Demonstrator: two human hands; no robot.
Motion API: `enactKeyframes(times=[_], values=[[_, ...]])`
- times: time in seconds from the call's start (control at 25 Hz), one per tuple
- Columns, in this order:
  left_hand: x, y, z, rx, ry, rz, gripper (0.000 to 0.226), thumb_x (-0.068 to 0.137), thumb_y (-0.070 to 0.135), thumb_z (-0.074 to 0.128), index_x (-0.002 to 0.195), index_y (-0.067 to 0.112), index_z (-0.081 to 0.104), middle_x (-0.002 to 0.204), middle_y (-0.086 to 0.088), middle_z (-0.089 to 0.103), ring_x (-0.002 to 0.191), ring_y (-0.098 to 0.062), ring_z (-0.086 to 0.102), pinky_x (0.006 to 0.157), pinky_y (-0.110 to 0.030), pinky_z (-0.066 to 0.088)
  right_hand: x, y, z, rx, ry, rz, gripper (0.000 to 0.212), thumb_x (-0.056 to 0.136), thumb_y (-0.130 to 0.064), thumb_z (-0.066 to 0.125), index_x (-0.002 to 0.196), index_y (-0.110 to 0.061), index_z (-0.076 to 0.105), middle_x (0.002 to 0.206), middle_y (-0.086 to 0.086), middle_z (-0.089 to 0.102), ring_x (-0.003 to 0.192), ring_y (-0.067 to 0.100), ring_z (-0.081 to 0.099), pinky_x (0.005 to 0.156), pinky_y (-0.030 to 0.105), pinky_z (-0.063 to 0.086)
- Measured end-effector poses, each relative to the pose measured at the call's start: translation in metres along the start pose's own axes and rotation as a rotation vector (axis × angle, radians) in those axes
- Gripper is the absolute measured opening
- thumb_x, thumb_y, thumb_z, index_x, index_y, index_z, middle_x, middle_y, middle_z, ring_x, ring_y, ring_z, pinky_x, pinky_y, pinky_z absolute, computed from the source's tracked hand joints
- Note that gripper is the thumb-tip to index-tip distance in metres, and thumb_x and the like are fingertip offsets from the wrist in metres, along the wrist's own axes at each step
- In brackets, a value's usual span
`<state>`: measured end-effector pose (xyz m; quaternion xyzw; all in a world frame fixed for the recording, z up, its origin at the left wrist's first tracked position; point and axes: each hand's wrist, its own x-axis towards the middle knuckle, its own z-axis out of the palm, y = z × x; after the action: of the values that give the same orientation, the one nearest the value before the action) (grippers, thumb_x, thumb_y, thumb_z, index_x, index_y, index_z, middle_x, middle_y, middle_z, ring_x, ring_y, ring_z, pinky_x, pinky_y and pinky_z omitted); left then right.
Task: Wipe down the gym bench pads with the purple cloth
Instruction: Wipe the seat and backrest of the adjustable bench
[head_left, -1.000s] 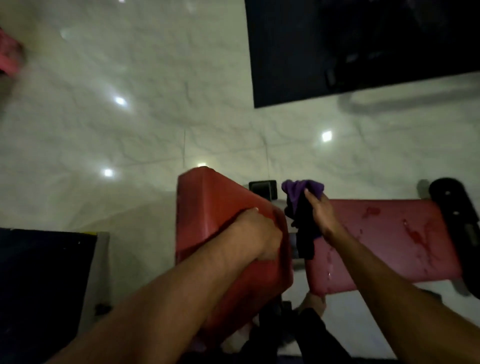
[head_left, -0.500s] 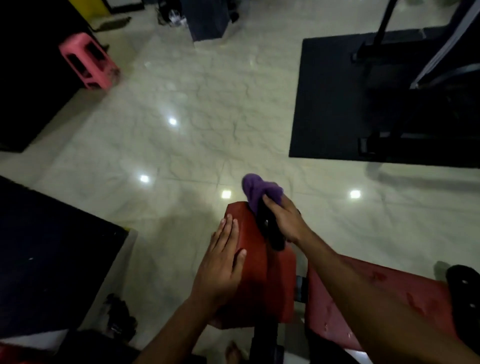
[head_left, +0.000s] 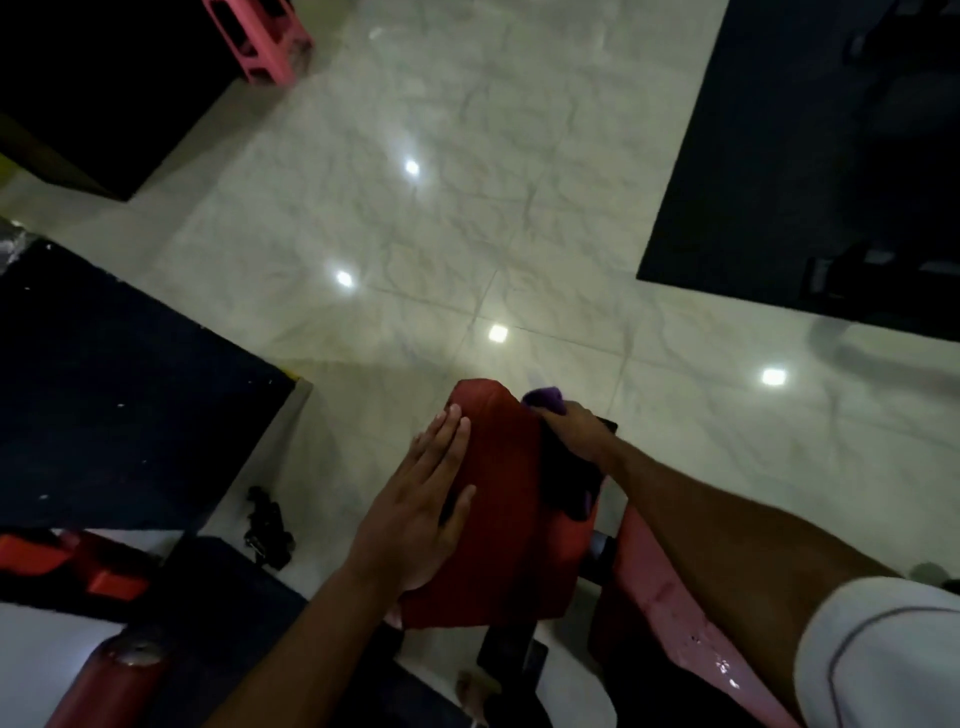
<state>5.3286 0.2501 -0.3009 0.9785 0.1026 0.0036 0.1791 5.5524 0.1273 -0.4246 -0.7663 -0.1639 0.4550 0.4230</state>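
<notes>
A raised red bench pad (head_left: 511, 499) stands in the lower middle of the head view. My left hand (head_left: 418, 499) lies flat on its left face with fingers straight. My right hand (head_left: 579, 428) grips the purple cloth (head_left: 545, 401) against the pad's right edge; the cloth's dark lower part (head_left: 569, 483) hangs down that side. A second red pad (head_left: 670, 597), flatter and with wet spots on it, lies to the right under my right forearm.
Black rubber mats lie at left (head_left: 119, 410) and at upper right (head_left: 810, 156) on the pale marble floor (head_left: 467, 208). A pink stool (head_left: 260, 36) stands at the top left. Red equipment parts (head_left: 88, 566) and a dark object (head_left: 267, 525) sit at lower left.
The view swung over the raised pad. My left hand went from curled on the pad to lying flat. My right hand moved the cloth from the gap between the pads to the raised pad's upper right edge.
</notes>
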Motion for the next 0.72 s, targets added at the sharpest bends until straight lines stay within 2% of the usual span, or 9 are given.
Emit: enactKeyframes(times=[0.08,0.16,0.32,0.4,0.48,0.56,0.64,0.72], values=[[0.000,0.001,0.000,0.012,-0.008,-0.018,0.067,0.107,0.039,0.037,0.164,0.014,0.011,0.172,0.003,0.002,0.158,-0.012,0.003,0.127,-0.028,0.007,0.005,-0.018,-0.003,0.055,-0.032,-0.012,0.033,0.084,-0.054,0.063,0.103,-0.028,0.070,0.103,0.000,0.073,0.095,0.019,0.068,0.095,0.038,0.052],[-0.001,0.000,0.001,0.018,-0.011,-0.021,0.067,0.107,0.040,0.037,0.164,0.014,0.012,0.172,0.003,0.002,0.158,-0.012,0.004,0.128,-0.029,0.008,0.006,-0.054,-0.002,0.135,-0.081,-0.095,0.029,0.087,-0.043,0.065,0.105,-0.021,0.073,0.101,0.001,0.074,0.098,0.021,0.069,0.096,0.034,0.051],[0.000,0.000,-0.001,0.029,-0.013,-0.018,0.066,0.107,0.038,0.038,0.164,0.013,0.014,0.172,0.001,0.004,0.158,-0.014,0.006,0.127,-0.027,0.008,0.008,-0.103,0.006,0.147,-0.076,-0.258,0.024,0.085,-0.039,0.065,0.095,-0.020,0.074,0.101,0.000,0.074,0.099,0.016,0.068,0.094,0.031,0.047],[0.000,0.002,0.000,0.033,-0.019,-0.023,0.066,0.107,0.037,0.038,0.164,0.014,0.013,0.172,0.002,0.004,0.158,-0.014,0.006,0.127,-0.025,0.008,0.009,-0.088,0.010,0.136,-0.039,-0.293,0.027,0.085,-0.047,0.061,0.092,-0.024,0.073,0.098,0.000,0.074,0.094,0.013,0.066,0.091,0.034,0.048],[-0.001,0.002,0.000,0.042,-0.030,-0.033,0.067,0.106,0.038,0.039,0.164,0.015,0.014,0.172,0.002,0.006,0.158,-0.014,0.008,0.128,-0.027,0.009,0.008,-0.056,0.006,0.038,-0.023,-0.221,0.034,0.083,-0.057,0.054,0.096,-0.029,0.070,0.102,-0.001,0.072,0.096,0.016,0.065,0.089,0.037,0.048],[0.001,0.002,-0.003,0.118,-0.026,-0.020,0.068,0.102,0.039,0.045,0.161,0.010,0.024,0.169,-0.003,0.020,0.156,-0.018,0.019,0.128,-0.036,0.016,0.007,-0.025,-0.003,-0.078,-0.084,-0.126,0.032,0.093,-0.054,0.051,0.107,-0.029,0.066,0.108,0.001,0.069,0.100,0.022,0.064,0.085,0.034,0.046],[0.019,0.004,-0.012,0.219,-0.013,0.011,0.069,0.093,0.040,0.055,0.152,0.006,0.039,0.155,-0.007,0.038,0.145,-0.025,0.037,0.126,-0.043,0.023,0.008,0.000,-0.014,-0.158,-0.137,-0.048,0.040,0.098,-0.051,0.048,0.122,-0.023,0.062,0.115,0.004,0.065,0.106,0.023,0.062,0.085,0.031,0.044],[0.052,0.010,-0.018,0.253,-0.053,0.067,0.070,0.087,0.037,0.061,0.148,0.010,0.044,0.154,-0.007,0.037,0.142,-0.025,0.039,0.127,-0.040,0.019,0.007,0.012,-0.027,-0.179,-0.154,-0.075,0.039,0.098,-0.048,0.049,0.124,-0.023,0.061,0.118,0.005,0.065,0.110,0.023,0.061,0.085,0.028,0.042]])
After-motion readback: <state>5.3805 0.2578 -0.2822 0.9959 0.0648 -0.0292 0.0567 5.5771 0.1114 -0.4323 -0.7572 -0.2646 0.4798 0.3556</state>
